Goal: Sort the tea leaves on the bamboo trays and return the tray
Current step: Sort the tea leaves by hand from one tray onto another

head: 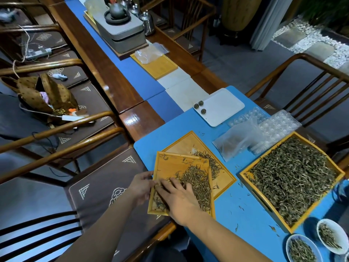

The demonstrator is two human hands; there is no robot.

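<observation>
A small bamboo tray [170,165] lies tilted over the near corner of a second bamboo tray [190,142] on the blue mat. Tea leaves [198,184] are heaped along the small tray's right side, and a smaller heap [213,163] lies on the tray beneath. My left hand [140,186] grips the small tray's left rim. My right hand [177,197] rests flat inside that tray, fingers spread over the leaves. A large bamboo tray [245,178] full of tea leaves [290,176] stands to the right.
Two white bowls [302,248] [330,235] of tea leaves sit at the near right. A white plate [222,106] with three tea balls, plastic bags [238,140] and clear blister moulds [277,125] lie behind the trays. Wooden chairs [85,186] flank the table; a tea set [120,29] stands far back.
</observation>
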